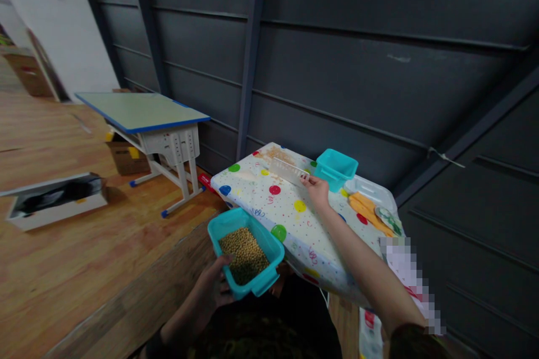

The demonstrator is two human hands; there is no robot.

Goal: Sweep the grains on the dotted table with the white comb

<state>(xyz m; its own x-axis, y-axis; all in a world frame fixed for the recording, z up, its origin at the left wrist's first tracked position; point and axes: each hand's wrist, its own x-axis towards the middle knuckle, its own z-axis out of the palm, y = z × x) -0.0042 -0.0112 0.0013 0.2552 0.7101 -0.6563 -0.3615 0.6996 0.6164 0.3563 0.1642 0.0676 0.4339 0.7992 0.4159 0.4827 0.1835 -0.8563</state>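
My left hand is closed on the near left side of a turquoise plastic box, its thumb over the rim. Round yellowish beans, which look like soybeans, lie inside, and the box is held at the table's front edge. Over the table, my right hand grips the near end of a long, pale translucent plastic strip with small openings along it. Small tan grains lie scattered on the tablecloth beyond the strip; their kind is too small to tell.
The table wears a dotted white cloth. Toward its right side are a second turquoise box, a clear tray and an orange cloth. A dark panelled wall rises behind; a desk stands to the left.
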